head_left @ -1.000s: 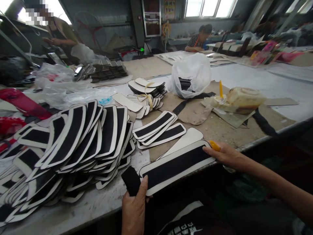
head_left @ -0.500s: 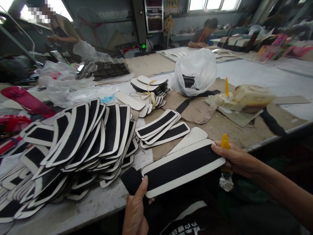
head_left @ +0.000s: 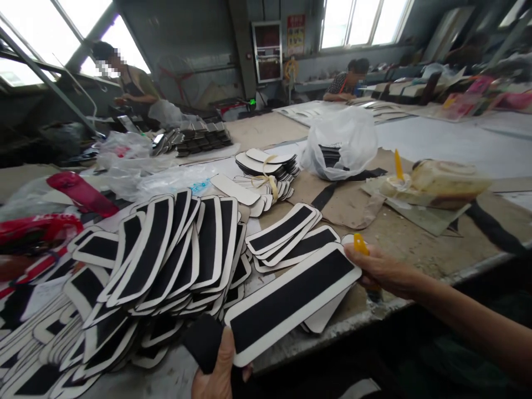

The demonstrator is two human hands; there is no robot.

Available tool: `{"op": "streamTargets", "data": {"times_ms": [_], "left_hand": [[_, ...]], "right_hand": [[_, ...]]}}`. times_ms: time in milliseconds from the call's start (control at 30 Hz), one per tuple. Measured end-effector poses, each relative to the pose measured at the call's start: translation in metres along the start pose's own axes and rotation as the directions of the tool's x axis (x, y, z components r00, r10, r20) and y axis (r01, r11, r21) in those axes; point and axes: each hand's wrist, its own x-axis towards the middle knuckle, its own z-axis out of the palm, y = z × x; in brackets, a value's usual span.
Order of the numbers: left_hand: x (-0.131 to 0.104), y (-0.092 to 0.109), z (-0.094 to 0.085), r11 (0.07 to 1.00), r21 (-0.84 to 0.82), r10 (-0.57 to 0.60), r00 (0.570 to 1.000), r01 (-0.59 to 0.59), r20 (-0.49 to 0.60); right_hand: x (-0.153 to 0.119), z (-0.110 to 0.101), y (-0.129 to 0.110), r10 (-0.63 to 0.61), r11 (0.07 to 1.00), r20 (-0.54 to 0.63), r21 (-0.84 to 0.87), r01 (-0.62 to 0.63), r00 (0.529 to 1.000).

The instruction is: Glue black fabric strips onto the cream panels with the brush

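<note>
Black-striped panel (head_left: 293,305) now steeper, dark pieces (head_left: 331,156) inside white bag (head_left: 358,136)

Bright window (head_left: 362,22), wall poster (head_left: 296,36), metal-framed panel (head_left: 268,52), aproned co-worker (head_left: 143,88) at left, second person (head_left: 337,88) farther right

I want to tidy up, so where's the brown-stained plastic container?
In the head view, the container sits on a pale sheet at the right, beyond your right hand, with a yellow stick at its left end.

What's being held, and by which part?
A white-edged panel: left hand at its left end, right hand at its right end. The right also grips a yellow handle.
</note>
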Motion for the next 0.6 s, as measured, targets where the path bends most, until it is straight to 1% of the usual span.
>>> {"op": "streamTargets", "data": {"times_ms": [67,100,167,233,300,367,500,600], "left_hand": [[-0.002,-0.001,0.002,0.994,-0.101,0.044,0.999,-0.043,0.002],[-0.004,-0.002,0.003,0.988,-0.148,0.047,0.999,-0.047,0.0],[-0.006,-0.003,0.005,0.965,-0.259,0.04,0.998,-0.028,0.039],[-0.007,-0.003,0.005,0.947,-0.32,0.047,0.997,-0.023,0.067],[-0.006,-0.004,0.004,0.945,-0.325,0.076,0.994,-0.044,0.084],[-0.005,-0.006,0.003,0.952,-0.298,0.101,0.992,-0.075,0.073],[-0.001,-0.013,0.002,0.956,-0.27,0.121,0.993,-0.117,-0.002],[-0.003,-0.015,0.003,0.956,-0.263,0.144,0.989,-0.133,0.023]], "right_hand": [[0.002,0.005,-0.005,0.031,0.996,-0.048,-0.08,-0.034,0.998],[0.003,0.006,-0.007,0.045,0.992,-0.08,-0.118,-0.054,0.996],[0.006,0.007,-0.007,0.065,0.979,-0.134,-0.182,-0.089,0.989],[0.011,0.005,-0.001,0.06,0.966,-0.168,-0.239,-0.1,0.984],[0.015,0.002,0.006,0.05,0.95,-0.171,-0.296,-0.099,0.984],[0.016,0.001,0.01,0.042,0.934,-0.147,-0.346,-0.092,0.988],[0.012,0.005,0.006,0.013,0.927,-0.102,-0.371,-0.05,0.995],[0.008,0.007,0.002,-0.036,0.93,-0.101,-0.367,-0.003,0.994]]}}
